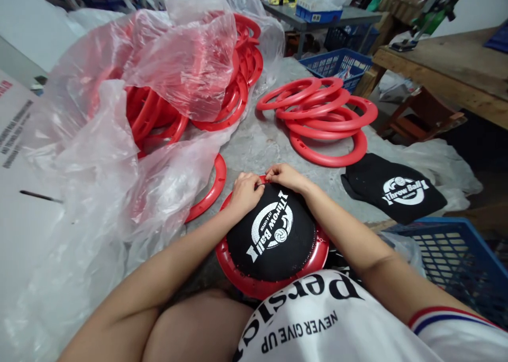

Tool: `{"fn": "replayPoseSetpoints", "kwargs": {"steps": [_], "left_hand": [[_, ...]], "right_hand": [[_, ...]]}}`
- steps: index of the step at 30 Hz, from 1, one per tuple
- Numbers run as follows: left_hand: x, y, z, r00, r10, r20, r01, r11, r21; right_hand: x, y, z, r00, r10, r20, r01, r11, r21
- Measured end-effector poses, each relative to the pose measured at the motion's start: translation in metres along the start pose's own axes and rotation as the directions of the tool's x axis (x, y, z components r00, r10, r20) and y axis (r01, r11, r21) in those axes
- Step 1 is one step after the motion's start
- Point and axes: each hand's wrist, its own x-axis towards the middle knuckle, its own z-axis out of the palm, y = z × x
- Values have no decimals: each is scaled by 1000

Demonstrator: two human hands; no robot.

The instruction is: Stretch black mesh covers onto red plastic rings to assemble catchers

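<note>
Black mesh fabric [272,235] printed with white lettering is lying stretched over a red ring [273,285] resting against the person's lap, and the fingertips of both hands are pinching its far edge at the rim. The left hand [245,191] is curling its fingers tight together on the cloth; the right hand [284,175] is meeting it thumb to thumb. Doing this well probably means pulling the edge evenly and working in small bites around the rim. Both forearms are reaching forward, converging, wrists bent down. Loose red rings [323,116] are lying beyond.
</note>
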Motion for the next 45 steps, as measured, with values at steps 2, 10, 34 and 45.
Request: {"fn": "replayPoseSetpoints", "kwargs": {"steps": [2,10,34,45], "left_hand": [[0,0,1,1000,-19,-19,18,999,-26],[4,3,3,996,-79,-30,79,997,-6],[4,3,6,994,-86,-62,89,995,47],[10,7,6,992,-121,-36,123,988,94]], "right_hand": [[-4,6,4,995,-5,-97,10,999,47],[-11,9,1,989,-142,-38,142,990,-20],[-10,9,6,982,-172,-75,159,976,-149],[-9,9,8,986,-141,-85,122,973,-198]]}}
